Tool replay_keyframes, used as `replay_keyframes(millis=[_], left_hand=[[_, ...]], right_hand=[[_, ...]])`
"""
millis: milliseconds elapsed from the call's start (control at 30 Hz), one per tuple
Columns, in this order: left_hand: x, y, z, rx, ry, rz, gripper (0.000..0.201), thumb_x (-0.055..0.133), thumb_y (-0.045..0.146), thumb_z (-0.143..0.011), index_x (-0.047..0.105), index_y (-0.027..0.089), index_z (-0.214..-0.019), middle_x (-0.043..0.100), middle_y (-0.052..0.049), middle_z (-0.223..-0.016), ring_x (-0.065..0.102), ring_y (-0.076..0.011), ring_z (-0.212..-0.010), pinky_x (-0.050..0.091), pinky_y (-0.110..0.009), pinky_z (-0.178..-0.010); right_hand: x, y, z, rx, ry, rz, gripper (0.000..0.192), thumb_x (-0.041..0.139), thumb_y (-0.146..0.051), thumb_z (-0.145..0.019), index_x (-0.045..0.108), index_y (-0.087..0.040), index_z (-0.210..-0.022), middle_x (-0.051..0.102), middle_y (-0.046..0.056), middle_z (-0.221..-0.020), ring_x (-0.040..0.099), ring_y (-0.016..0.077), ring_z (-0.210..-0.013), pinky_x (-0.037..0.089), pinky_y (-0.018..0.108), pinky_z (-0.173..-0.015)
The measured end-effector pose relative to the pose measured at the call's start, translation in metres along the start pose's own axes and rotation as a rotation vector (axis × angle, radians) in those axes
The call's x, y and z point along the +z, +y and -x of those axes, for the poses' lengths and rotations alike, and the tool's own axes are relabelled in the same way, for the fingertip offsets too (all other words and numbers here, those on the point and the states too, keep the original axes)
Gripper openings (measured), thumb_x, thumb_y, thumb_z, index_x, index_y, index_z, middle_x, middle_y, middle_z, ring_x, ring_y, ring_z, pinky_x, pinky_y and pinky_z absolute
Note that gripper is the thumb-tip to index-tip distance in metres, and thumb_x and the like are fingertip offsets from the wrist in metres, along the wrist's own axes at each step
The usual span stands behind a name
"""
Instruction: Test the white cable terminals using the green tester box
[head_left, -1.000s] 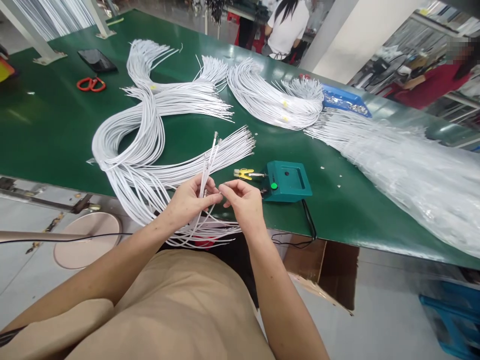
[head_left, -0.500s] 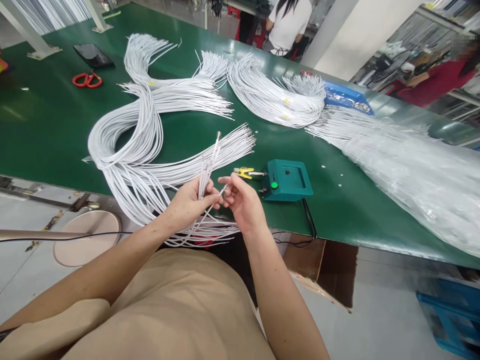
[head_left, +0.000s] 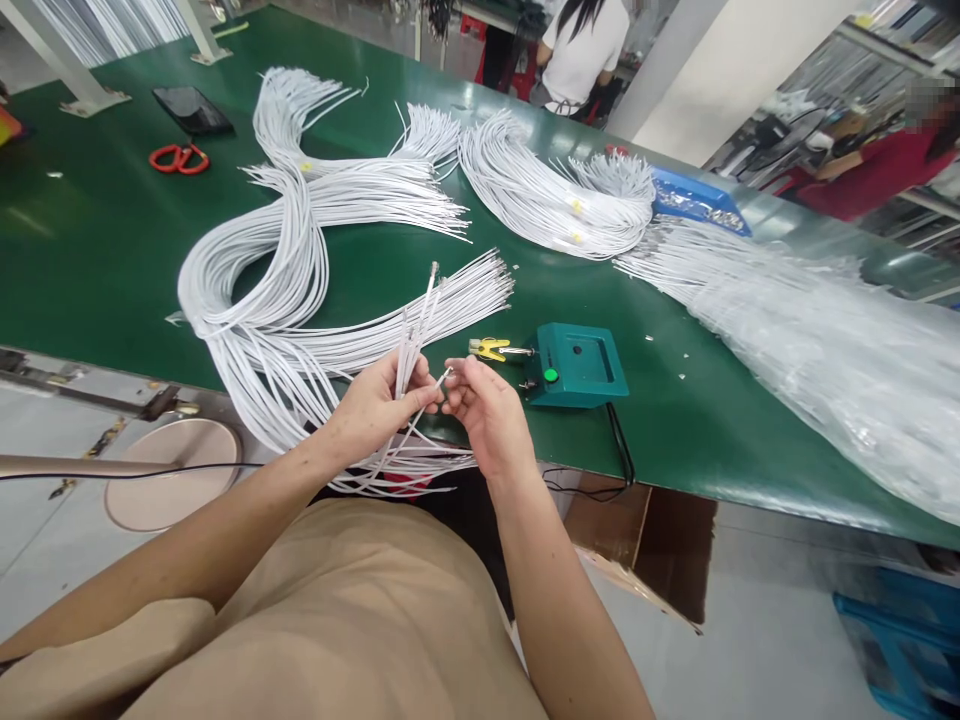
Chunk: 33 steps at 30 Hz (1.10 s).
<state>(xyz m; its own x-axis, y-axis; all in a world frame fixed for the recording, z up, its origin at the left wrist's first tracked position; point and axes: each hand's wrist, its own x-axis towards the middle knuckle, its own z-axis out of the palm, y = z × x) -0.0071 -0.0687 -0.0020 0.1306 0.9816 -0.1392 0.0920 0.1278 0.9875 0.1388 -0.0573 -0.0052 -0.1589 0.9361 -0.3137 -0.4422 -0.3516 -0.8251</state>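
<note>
At the table's near edge, the left hand (head_left: 375,405) grips a small bunch of white wires (head_left: 415,325) upright; the right hand (head_left: 484,410) pinches one wire end. At two o'clock, a blue tray (head_left: 694,200) holds small metal parts.

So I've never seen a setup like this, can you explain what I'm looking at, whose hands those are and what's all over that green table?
The camera sits on a person's head, looking down at their own bare hands. The left hand grips a small bunch of white wires standing upward; the right hand pinches one wire's end beside it. On the green table lie big looping bundles of white wire, a small green box with a yellow clip, orange scissors and a dark phone. Other people work in the background.
</note>
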Motion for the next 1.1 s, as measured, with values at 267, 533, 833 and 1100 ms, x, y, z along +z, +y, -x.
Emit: replay_keyframes(millis=[267,533,833,1100], left_hand=[[0.0,-0.005,-0.002,0.06,0.007,0.011,0.017,0.064,0.026,-0.078,0.049,0.019,-0.082,0.062,0.003,-0.073,0.063,-0.0131,-0.069,0.049,-0.026,-0.068],[-0.001,-0.006,-0.006,0.027,-0.003,0.04,0.026,0.065,0.026,-0.079,0.053,0.018,-0.101,0.061,0.002,-0.076,0.061,-0.0118,-0.067,0.047,-0.021,-0.058],[0.0,0.0,-0.015,-0.244,-0.134,0.436,0.039,0.068,0.019,-0.075,0.062,0.019,-0.113,0.056,-0.001,-0.075,0.053,-0.0083,-0.063,0.029,-0.013,-0.04],[0.005,0.005,-0.041,-0.428,-0.162,0.649,0.034,0.07,0.01,-0.07,0.063,0.014,-0.103,0.06,-0.004,-0.072,0.053,-0.0072,-0.059,0.023,-0.011,-0.036]], right_hand=[[0.002,-0.004,-0.007,0.121,-0.09,-0.017,0.027,0.077,-0.04,-0.066,0.069,-0.016,-0.075,0.055,-0.004,-0.062,0.047,0.0072,-0.057,0.047,0.024,-0.062],[-0.002,0.002,-0.003,0.027,-0.017,0.003,0.021,0.073,-0.035,-0.07,0.072,-0.017,-0.079,0.063,-0.001,-0.07,0.052,0.0082,-0.061,0.047,0.025,-0.067],[-0.002,0.012,-0.005,-0.472,0.187,0.791,0.019,0.052,-0.032,-0.087,0.062,-0.019,-0.078,0.062,0.001,-0.077,0.055,0.0143,-0.073,0.045,0.028,-0.073],[-0.024,-0.009,-0.02,-0.871,0.089,1.673,0.028,0.034,-0.025,-0.096,0.06,-0.017,-0.088,0.06,0.009,-0.087,0.051,0.0209,-0.084,0.039,0.033,-0.079]])
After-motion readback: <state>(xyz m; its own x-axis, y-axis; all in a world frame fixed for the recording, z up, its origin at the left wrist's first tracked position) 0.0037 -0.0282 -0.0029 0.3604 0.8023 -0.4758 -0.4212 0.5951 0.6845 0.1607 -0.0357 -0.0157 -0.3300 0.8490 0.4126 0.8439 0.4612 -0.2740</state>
